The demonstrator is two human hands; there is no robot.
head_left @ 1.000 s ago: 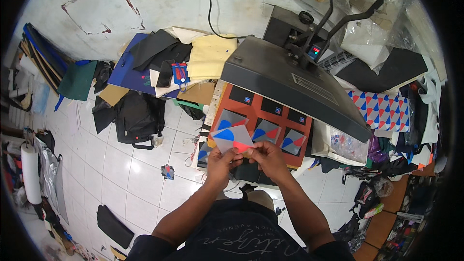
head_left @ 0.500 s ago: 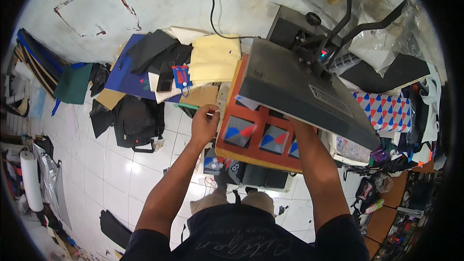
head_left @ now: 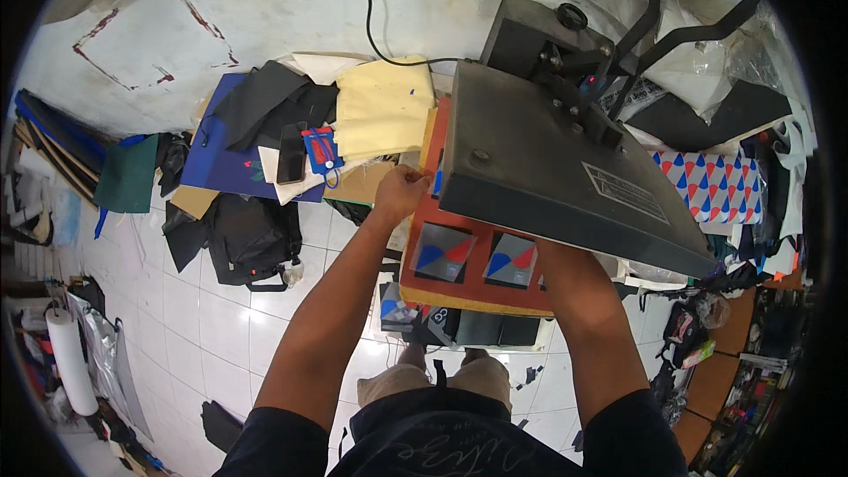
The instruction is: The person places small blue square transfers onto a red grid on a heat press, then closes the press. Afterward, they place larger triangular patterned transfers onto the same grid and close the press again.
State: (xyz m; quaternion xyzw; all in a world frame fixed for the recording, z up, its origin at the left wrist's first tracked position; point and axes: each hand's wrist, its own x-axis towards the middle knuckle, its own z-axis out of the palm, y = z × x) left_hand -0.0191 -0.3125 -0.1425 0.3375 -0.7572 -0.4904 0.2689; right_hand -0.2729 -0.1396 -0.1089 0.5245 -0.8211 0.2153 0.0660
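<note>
A heat press [head_left: 565, 163] stands in front of me, its dark upper plate raised at a tilt over a red bed pad [head_left: 473, 299]. On the pad lie several dark square pieces printed in grey, blue and red; one printed piece [head_left: 443, 253] and a second printed piece [head_left: 510, 259] show near the front edge. My left hand [head_left: 402, 191] is at the pad's left edge, fingers pinched together beside a mostly covered piece. Whatever is between those fingertips is too small to make out. My right forearm [head_left: 587, 314] reaches beneath the upper plate, which hides that hand and its fingers.
Left of the press lie yellow cloth [head_left: 384, 110], a phone [head_left: 291, 155], a blue folder [head_left: 221, 141] and dark sheets. A black bag [head_left: 252, 230] sits on the tiled floor. Patterned sheets [head_left: 707, 185] lie to the right. Press handles [head_left: 698, 40] jut out at upper right.
My left hand has moved up and right to the pad's left edge. My right hand has gone further under the plate. The view has shifted slightly.
</note>
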